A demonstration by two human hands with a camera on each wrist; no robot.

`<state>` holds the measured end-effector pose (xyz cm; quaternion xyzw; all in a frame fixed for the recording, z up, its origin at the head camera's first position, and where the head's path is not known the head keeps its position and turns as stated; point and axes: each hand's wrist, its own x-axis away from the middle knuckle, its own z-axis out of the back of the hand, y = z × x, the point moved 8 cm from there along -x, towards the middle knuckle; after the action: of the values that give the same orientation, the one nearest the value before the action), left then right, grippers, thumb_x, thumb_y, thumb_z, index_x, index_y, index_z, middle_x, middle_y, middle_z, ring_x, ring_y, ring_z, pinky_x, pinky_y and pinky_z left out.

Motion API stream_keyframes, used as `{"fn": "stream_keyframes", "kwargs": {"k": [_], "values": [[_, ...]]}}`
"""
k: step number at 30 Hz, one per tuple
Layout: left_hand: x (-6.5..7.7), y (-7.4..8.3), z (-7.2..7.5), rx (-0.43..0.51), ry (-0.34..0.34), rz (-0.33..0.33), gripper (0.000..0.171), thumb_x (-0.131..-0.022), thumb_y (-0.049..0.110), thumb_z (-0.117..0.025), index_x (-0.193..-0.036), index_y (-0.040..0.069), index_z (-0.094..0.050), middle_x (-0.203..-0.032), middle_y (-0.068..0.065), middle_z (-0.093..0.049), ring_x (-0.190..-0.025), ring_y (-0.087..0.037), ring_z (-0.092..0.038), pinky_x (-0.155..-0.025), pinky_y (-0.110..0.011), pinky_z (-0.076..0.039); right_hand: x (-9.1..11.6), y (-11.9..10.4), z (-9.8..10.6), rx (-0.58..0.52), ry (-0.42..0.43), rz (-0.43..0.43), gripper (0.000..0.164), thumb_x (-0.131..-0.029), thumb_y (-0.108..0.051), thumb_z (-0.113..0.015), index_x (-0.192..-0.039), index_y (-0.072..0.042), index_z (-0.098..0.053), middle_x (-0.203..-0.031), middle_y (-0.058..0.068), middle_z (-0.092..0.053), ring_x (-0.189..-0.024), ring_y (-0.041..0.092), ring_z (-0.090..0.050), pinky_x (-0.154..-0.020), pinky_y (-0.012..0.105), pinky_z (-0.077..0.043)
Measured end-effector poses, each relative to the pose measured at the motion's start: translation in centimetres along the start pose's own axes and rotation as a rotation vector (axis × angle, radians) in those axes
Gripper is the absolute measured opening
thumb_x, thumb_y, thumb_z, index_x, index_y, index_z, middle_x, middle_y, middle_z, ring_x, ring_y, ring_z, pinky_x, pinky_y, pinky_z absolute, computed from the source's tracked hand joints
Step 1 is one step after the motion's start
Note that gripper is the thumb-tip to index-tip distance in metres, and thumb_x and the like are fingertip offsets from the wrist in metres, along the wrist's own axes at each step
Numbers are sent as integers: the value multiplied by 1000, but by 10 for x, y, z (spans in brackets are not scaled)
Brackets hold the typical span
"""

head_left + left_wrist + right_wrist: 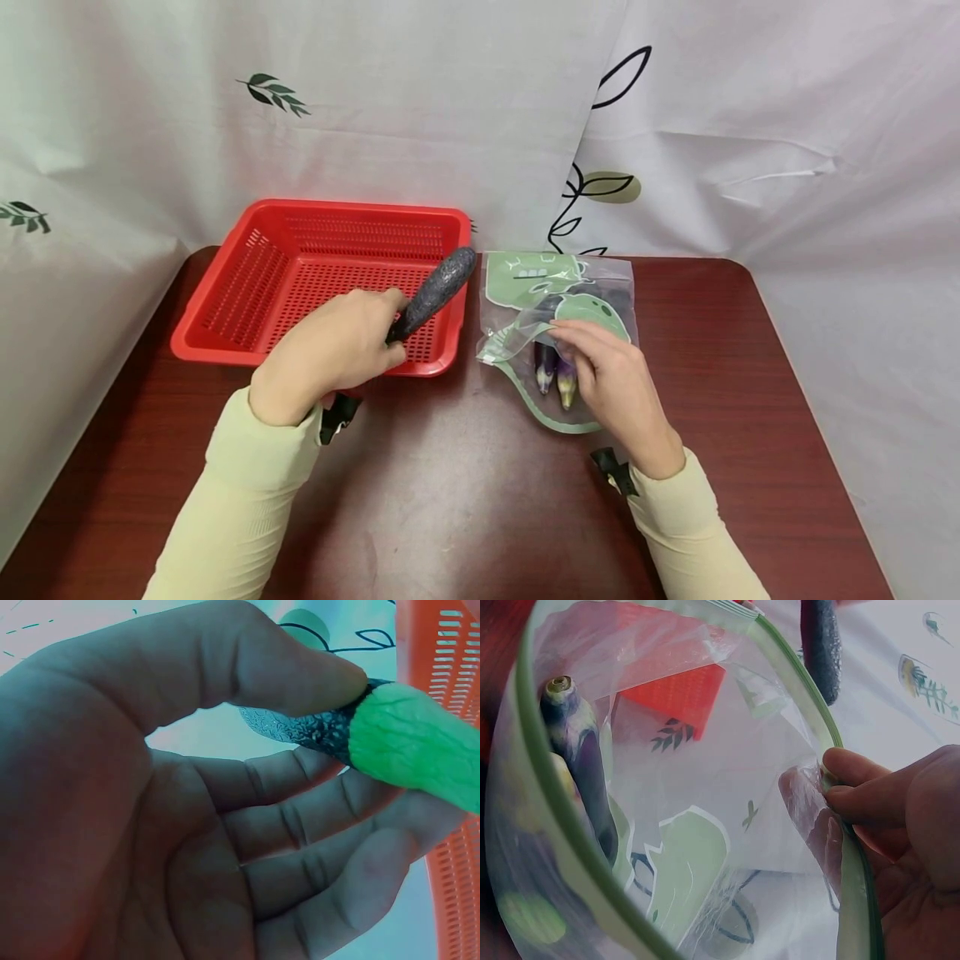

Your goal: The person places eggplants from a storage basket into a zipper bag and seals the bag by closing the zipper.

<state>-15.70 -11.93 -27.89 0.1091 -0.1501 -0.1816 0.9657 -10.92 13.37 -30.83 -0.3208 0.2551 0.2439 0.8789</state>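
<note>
My left hand [337,346] pinches a dark, rough-skinned eggplant [438,287] by one end, over the right side of the red basket [180,340]. In the left wrist view the thumb and fingers hold the eggplant where its dark skin meets a bright green end [412,739]. My right hand [618,383] pinches the rim of a clear zip bag [531,279] with green prints. The right wrist view looks into the bag's wide mouth, with the thumb and forefinger at its green edge [840,742]. Purple eggplants [585,757] with pale ends lie in the bag.
The red basket stands at the back left of the dark red wooden table [442,492], left of the bag. A white curtain [420,100] with leaf prints hangs right behind both. Black straps [341,417] are worn at the wrists.
</note>
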Motion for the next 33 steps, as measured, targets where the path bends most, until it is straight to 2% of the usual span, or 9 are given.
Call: {"fn": "stream_keyframes", "kwargs": {"k": [7, 13, 21, 33], "values": [[8, 6, -4, 26, 32, -30, 27, -83, 11, -67, -107, 5, -57, -70, -4, -57, -57, -18, -55, -54, -32, -46, 1, 0, 0, -1, 1, 0, 26, -89, 10, -65, -109, -3, -76, -112, 8, -73, -106, 22, -68, -92, 37, -52], [15, 15, -7, 52, 79, -81, 19, -81, 10, -68, -98, 7, -58, -69, -1, -55, -57, -16, -52, -55, -32, -45, 2, 0, 0, -3, 4, 1, 27, -89, 11, -65, -109, -3, -76, -112, 8, -73, -106, 22, -68, -92, 38, -52], [21, 22, -13, 93, 143, -130, 21, -80, 11, -66, -100, 8, -60, -69, 2, -56, -61, -15, -52, -59, -32, -44, 2, 0, -1, 1, 1, -3, 26, -89, 10, -65, -109, -3, -76, -113, 8, -73, -106, 22, -68, -92, 38, -52], [30, 34, -28, 156, 163, -150, 23, -79, 13, -68, -101, 12, -61, -70, 5, -54, -60, -11, -50, -58, -30, -44, 0, 2, -1, -5, -15, -16, 26, -91, 8, -64, -110, -4, -76, -114, 8, -72, -108, 22, -67, -94, 38, -52]]}}
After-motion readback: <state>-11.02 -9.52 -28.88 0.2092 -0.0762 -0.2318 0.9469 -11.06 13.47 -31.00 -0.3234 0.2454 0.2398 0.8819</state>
